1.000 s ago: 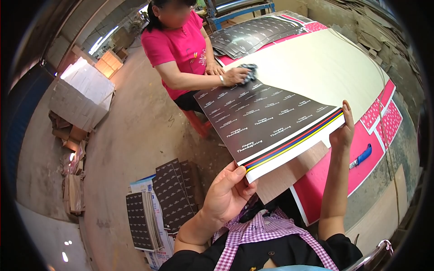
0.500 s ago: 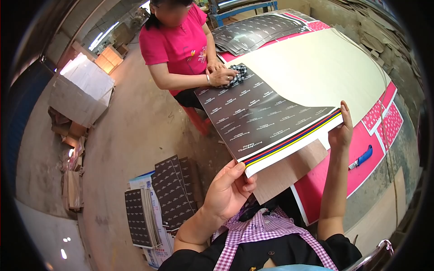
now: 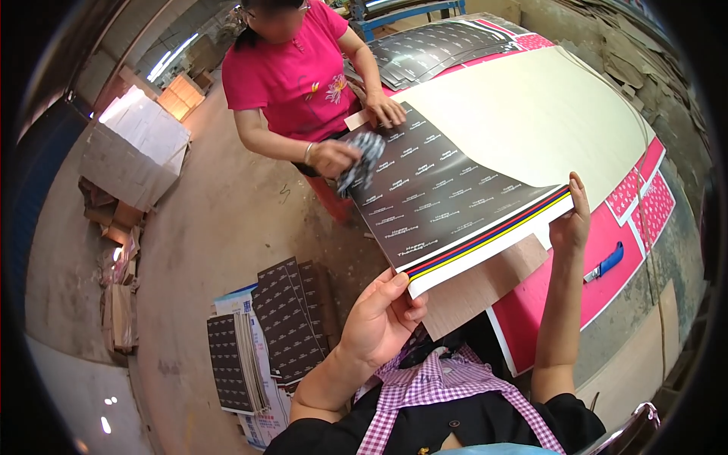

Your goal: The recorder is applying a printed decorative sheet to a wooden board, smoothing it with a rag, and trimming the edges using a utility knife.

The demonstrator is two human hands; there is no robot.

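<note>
A black printed sheet point(image 3: 425, 193) with a striped, white-edged border is stretched between my hands. My left hand point(image 3: 383, 315) pinches its near left corner, thumb on top. At the near right corner, my right hand point(image 3: 570, 216) grips the edge with fingers curled over it. The near end is lifted above a thin brown board point(image 3: 485, 284), while the far end lies flat. Across from me, a co-worker in a pink top point(image 3: 296, 64) presses one hand on the sheet's far end. The co-worker's other hand holds a blurred checkered cloth point(image 3: 362, 161) at its left edge.
A large cream sheet point(image 3: 531, 106) covers much of the table, with pink sheets point(image 3: 542, 311) under it. A blue-handled utility knife point(image 3: 604, 262) lies on the pink at right. Stacked black printed panels point(image 3: 288, 322) stand low at left. More black sheets point(image 3: 432, 49) lie at the far end.
The co-worker's cloth has moved left and nearer, to the sheet's left edge, and the other hand now presses the far end. My hands have hardly moved.
</note>
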